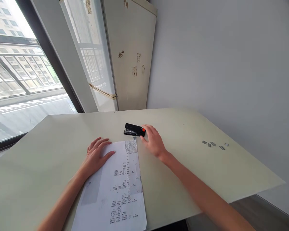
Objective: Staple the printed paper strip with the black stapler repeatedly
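A black stapler (133, 130) with a red patch at its right end lies on the table beyond the top edge of the printed sheets (120, 189). My right hand (153, 141) has its thumb and fingers closed about the stapler's right end. Flat on the upper left edge of the papers rests my left hand (95, 158), fingers spread and holding nothing. Printed text and a small grid run down the right part of the top sheet. How many sheets lie beneath it I cannot tell.
Several small grey staple strips (213, 144) are scattered on the pale table (178, 179) at the right. Behind the table stands a worn white refrigerator (131, 41), beside a grey wall (219, 64). A window (19, 64) is on the left.
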`<state>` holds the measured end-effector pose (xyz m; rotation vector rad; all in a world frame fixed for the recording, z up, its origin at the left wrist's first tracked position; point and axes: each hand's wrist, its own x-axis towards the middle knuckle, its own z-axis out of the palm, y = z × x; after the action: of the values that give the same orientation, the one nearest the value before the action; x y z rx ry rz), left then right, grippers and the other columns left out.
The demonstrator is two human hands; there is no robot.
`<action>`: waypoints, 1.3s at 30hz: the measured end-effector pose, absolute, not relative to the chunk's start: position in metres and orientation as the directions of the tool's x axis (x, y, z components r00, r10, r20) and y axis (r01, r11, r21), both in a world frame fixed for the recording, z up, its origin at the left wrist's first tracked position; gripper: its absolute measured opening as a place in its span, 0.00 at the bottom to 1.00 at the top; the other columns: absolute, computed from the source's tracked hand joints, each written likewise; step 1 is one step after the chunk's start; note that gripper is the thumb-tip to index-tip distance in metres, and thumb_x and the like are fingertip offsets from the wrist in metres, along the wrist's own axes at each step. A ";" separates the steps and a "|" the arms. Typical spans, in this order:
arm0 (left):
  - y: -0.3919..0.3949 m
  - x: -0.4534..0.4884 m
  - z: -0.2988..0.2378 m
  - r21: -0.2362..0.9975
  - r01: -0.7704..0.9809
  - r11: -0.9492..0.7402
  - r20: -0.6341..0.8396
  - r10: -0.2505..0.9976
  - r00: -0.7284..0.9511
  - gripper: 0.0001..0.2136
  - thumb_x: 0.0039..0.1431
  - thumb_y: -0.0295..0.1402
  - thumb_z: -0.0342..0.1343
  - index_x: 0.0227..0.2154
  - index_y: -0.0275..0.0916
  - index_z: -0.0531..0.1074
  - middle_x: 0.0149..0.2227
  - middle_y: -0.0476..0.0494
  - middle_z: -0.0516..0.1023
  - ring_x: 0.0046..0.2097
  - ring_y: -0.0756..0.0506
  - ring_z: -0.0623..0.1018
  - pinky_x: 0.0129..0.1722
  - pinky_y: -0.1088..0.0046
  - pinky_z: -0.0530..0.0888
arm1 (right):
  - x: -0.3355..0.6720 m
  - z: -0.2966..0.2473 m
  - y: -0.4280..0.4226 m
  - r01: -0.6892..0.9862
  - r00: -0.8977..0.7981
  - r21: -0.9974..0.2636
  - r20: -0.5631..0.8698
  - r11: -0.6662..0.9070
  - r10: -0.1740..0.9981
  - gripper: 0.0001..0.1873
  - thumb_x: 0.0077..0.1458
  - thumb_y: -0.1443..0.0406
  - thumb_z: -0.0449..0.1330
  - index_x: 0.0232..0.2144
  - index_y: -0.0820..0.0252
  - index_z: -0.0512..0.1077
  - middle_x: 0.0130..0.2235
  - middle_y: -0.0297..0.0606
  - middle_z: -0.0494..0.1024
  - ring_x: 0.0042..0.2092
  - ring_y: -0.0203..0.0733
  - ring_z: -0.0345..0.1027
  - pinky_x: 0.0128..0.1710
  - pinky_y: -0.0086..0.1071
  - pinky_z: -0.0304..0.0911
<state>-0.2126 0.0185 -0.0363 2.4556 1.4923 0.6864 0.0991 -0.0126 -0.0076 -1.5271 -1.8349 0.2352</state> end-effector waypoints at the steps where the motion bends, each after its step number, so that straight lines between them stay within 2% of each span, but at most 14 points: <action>1: 0.018 -0.213 -0.037 0.392 0.789 -0.474 0.287 0.877 0.384 0.24 0.66 0.57 0.53 0.55 0.48 0.74 0.65 0.42 0.72 0.72 0.31 0.58 0.69 0.42 0.58 | 0.098 -0.010 0.001 0.798 -0.029 -0.546 0.387 0.254 0.922 0.27 0.68 0.65 0.56 0.67 0.54 0.62 0.67 0.46 0.68 0.67 0.52 0.62 0.67 0.50 0.59; 4: 0.017 -0.215 -0.038 0.396 0.789 -0.469 0.281 0.881 0.382 0.24 0.66 0.56 0.53 0.55 0.47 0.74 0.65 0.42 0.72 0.72 0.32 0.58 0.69 0.42 0.58 | 0.094 -0.013 0.030 0.822 -0.057 -0.524 0.312 0.222 0.948 0.23 0.67 0.64 0.58 0.63 0.57 0.66 0.64 0.47 0.72 0.65 0.52 0.64 0.65 0.47 0.59; 8: 0.016 -0.218 -0.040 0.397 0.783 -0.479 0.298 0.874 0.384 0.23 0.67 0.56 0.53 0.56 0.47 0.74 0.65 0.42 0.72 0.72 0.32 0.58 0.69 0.42 0.59 | 0.095 -0.014 0.047 0.833 -0.089 -0.523 0.194 0.180 0.977 0.13 0.65 0.57 0.63 0.49 0.56 0.74 0.48 0.44 0.83 0.51 0.52 0.74 0.48 0.41 0.67; 10: 0.016 -0.219 -0.041 0.403 0.776 -0.485 0.307 0.870 0.384 0.23 0.67 0.55 0.53 0.56 0.47 0.74 0.65 0.42 0.72 0.72 0.32 0.59 0.70 0.42 0.59 | 0.103 -0.015 0.045 0.839 -0.062 -0.527 0.161 0.139 0.985 0.12 0.66 0.56 0.62 0.46 0.55 0.74 0.46 0.43 0.83 0.48 0.51 0.75 0.42 0.38 0.66; 13: 0.015 -0.219 -0.041 0.419 0.771 -0.480 0.302 0.874 0.380 0.23 0.67 0.54 0.54 0.56 0.47 0.74 0.65 0.42 0.73 0.72 0.33 0.58 0.70 0.43 0.59 | 0.124 -0.017 0.027 0.836 -0.017 -0.541 0.140 0.091 0.990 0.11 0.66 0.55 0.61 0.43 0.54 0.73 0.46 0.41 0.82 0.45 0.49 0.74 0.38 0.36 0.63; 16: 0.014 -0.218 -0.042 0.427 0.767 -0.479 0.304 0.875 0.378 0.22 0.67 0.54 0.55 0.55 0.46 0.74 0.64 0.42 0.73 0.72 0.33 0.59 0.70 0.45 0.60 | 0.152 -0.018 -0.004 0.823 -0.015 -0.562 0.123 0.082 0.992 0.14 0.66 0.50 0.59 0.42 0.52 0.73 0.42 0.38 0.81 0.41 0.46 0.73 0.36 0.35 0.63; 19: 0.015 -0.216 -0.042 0.420 0.770 -0.480 0.310 0.874 0.376 0.22 0.67 0.54 0.54 0.55 0.46 0.74 0.64 0.43 0.74 0.71 0.34 0.60 0.70 0.45 0.60 | 0.176 -0.018 -0.038 0.800 -0.054 -0.591 0.100 0.103 0.993 0.18 0.64 0.46 0.59 0.43 0.52 0.74 0.38 0.35 0.80 0.37 0.45 0.71 0.36 0.36 0.65; 22: 0.016 -0.216 -0.043 0.410 0.778 -0.476 0.308 0.875 0.374 0.22 0.67 0.54 0.54 0.55 0.46 0.74 0.64 0.43 0.74 0.71 0.33 0.61 0.69 0.45 0.60 | 0.190 -0.018 -0.069 0.719 -0.135 -0.680 0.067 0.144 0.989 0.21 0.64 0.44 0.59 0.44 0.52 0.76 0.39 0.36 0.79 0.38 0.45 0.70 0.37 0.37 0.66; 28: 0.015 -0.210 -0.028 0.392 0.783 -0.482 0.309 0.871 0.382 0.25 0.66 0.57 0.53 0.54 0.45 0.75 0.62 0.41 0.75 0.70 0.32 0.62 0.69 0.43 0.59 | 0.198 -0.011 -0.114 0.594 -0.210 -0.793 0.010 0.136 0.978 0.17 0.63 0.48 0.63 0.45 0.51 0.77 0.44 0.36 0.80 0.43 0.45 0.73 0.41 0.36 0.67; 31: 0.001 -0.186 -0.003 0.478 0.752 -0.453 0.233 0.891 0.389 0.24 0.67 0.56 0.52 0.54 0.45 0.75 0.61 0.41 0.76 0.65 0.33 0.70 0.64 0.47 0.68 | 0.203 -0.013 -0.132 0.579 -0.235 -0.806 -0.016 0.127 0.972 0.19 0.65 0.47 0.60 0.51 0.49 0.76 0.48 0.37 0.81 0.45 0.46 0.73 0.43 0.37 0.69; 33: -0.014 -0.161 0.013 0.599 0.691 -0.405 0.132 0.901 0.413 0.22 0.69 0.55 0.50 0.55 0.47 0.74 0.58 0.42 0.79 0.58 0.36 0.76 0.51 0.57 0.77 | 0.206 -0.019 -0.143 0.549 -0.186 -0.830 -0.002 0.102 0.983 0.22 0.69 0.46 0.54 0.55 0.48 0.74 0.52 0.39 0.80 0.48 0.48 0.74 0.47 0.39 0.70; 34: -0.022 -0.147 0.019 0.633 0.650 -0.420 0.116 0.882 0.457 0.21 0.70 0.54 0.49 0.53 0.46 0.75 0.56 0.42 0.79 0.56 0.37 0.77 0.46 0.61 0.78 | 0.206 -0.022 -0.148 0.526 -0.135 -0.846 0.015 0.084 0.991 0.23 0.71 0.46 0.51 0.57 0.48 0.73 0.54 0.40 0.79 0.51 0.48 0.73 0.51 0.41 0.70; 36: -0.036 -0.121 0.025 0.651 0.577 -0.493 0.101 0.810 0.578 0.19 0.71 0.51 0.51 0.52 0.46 0.76 0.53 0.43 0.81 0.52 0.40 0.79 0.45 0.63 0.78 | 0.204 -0.028 -0.155 0.481 -0.016 -0.875 0.048 0.050 0.999 0.25 0.72 0.46 0.47 0.57 0.50 0.74 0.57 0.41 0.79 0.56 0.50 0.72 0.58 0.43 0.66; 39: -0.048 -0.094 0.022 0.688 0.471 -0.552 0.063 0.692 0.719 0.17 0.69 0.48 0.56 0.54 0.47 0.76 0.49 0.45 0.82 0.49 0.41 0.79 0.49 0.62 0.77 | 0.196 -0.035 -0.159 0.447 0.108 -0.894 0.057 0.003 0.992 0.26 0.72 0.46 0.47 0.55 0.51 0.75 0.57 0.42 0.79 0.57 0.50 0.71 0.59 0.43 0.65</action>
<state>-0.0940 -0.0482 0.0220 2.2588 0.8780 0.4338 0.1964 -0.1586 -0.0349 -1.5682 -1.4576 0.8409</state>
